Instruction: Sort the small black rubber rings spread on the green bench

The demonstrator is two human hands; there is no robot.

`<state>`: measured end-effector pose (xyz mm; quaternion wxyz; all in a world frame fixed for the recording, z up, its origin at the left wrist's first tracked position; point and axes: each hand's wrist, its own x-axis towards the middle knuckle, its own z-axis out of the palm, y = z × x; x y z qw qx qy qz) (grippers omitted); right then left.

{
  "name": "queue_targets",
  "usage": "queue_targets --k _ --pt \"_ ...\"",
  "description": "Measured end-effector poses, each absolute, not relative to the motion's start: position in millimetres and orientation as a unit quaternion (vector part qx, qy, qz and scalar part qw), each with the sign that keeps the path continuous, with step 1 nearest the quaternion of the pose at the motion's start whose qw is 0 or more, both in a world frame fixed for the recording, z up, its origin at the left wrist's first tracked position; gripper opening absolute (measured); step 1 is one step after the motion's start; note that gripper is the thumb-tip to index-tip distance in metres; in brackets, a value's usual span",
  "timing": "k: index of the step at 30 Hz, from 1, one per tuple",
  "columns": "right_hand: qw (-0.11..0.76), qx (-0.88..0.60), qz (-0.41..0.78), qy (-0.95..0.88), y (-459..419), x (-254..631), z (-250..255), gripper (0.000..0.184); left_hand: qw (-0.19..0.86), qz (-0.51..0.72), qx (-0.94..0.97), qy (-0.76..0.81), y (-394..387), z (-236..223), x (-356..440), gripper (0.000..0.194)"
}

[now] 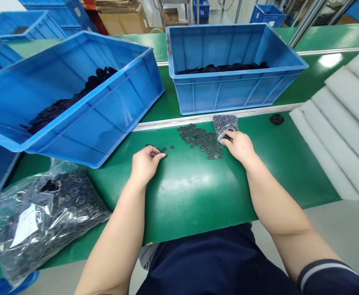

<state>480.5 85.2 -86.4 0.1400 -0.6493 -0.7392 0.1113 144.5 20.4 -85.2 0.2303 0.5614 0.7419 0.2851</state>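
Small black rubber washers (201,139) lie scattered in a loose pile on the green table (185,192). My right hand (240,146) is closed on the mouth of a small clear bag (225,124) holding more washers, at the pile's right edge. My left hand (145,163) rests on the table with its fingers curled and pinched over a few stray washers (162,149) left of the pile; I cannot make out whether it holds any.
A tilted blue crate (75,119) with black parts stands at the left, another blue crate (228,92) behind the pile. A large clear bag of washers (44,213) lies front left. White foam sheets (345,119) sit at the right, a black ring (277,119) near them.
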Motion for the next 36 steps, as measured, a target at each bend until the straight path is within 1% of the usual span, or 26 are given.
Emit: queue_targets --k 5,8,10,13,16,18,20,23,26,28,31,33,34,36 --pt "0.159 -0.660 0.107 -0.727 85.3 478.0 -88.4 0.032 0.227 0.217 0.545 0.778 34.5 -80.5 135.8 0.032" --pt "0.169 -0.671 0.103 -0.715 85.8 475.9 -88.7 0.031 0.250 0.189 0.534 0.785 40.9 -79.7 132.8 0.034" --pt "0.172 -0.682 0.103 -0.703 85.8 474.0 -88.1 0.030 0.254 0.211 0.535 0.777 37.6 -81.5 133.2 0.033" --pt "0.171 -0.688 0.107 -0.697 85.2 471.4 -86.4 0.026 0.218 0.273 0.558 0.753 22.4 -88.1 138.5 0.026" --pt "0.166 -0.689 0.106 -0.698 84.7 470.3 -85.5 0.023 0.170 0.272 0.615 0.720 6.8 -96.7 151.1 0.015" --pt "0.164 -0.689 0.104 -0.699 84.6 470.4 -86.0 0.022 0.137 0.260 0.662 0.689 3.0 -102.3 164.9 0.011" --pt "0.163 -0.686 0.105 -0.701 84.8 470.9 -87.0 0.020 0.113 0.254 0.699 0.659 5.9 -107.5 182.8 0.014" --pt "0.164 -0.683 0.107 -0.704 84.6 471.7 -88.6 0.019 0.103 0.253 0.733 0.623 17.7 -113.5 211.4 0.023" --pt "0.167 -0.684 0.107 -0.702 83.8 472.9 -89.4 0.021 0.094 0.290 0.764 0.569 26.5 -116.1 225.4 0.029" --pt "0.171 -0.685 0.111 -0.699 83.1 474.0 -89.5 0.021 0.060 0.324 0.756 0.566 26.1 -116.3 218.9 0.031" --pt "0.180 -0.667 0.118 -0.713 82.8 475.6 -88.8 0.025 -0.003 0.329 0.692 0.642 19.7 -116.7 189.7 0.034" --pt "0.182 -0.647 0.120 -0.730 83.2 476.1 -87.7 0.028 -0.002 0.303 0.665 0.683 17.1 -117.9 168.7 0.041" --pt "0.182 -0.641 0.121 -0.735 83.5 476.1 -87.1 0.029 0.009 0.290 0.663 0.690 17.2 -118.7 161.0 0.041" --pt "0.178 -0.639 0.123 -0.738 84.1 475.8 -85.8 0.026 0.033 0.274 0.671 0.688 19.2 -119.9 154.0 0.034"
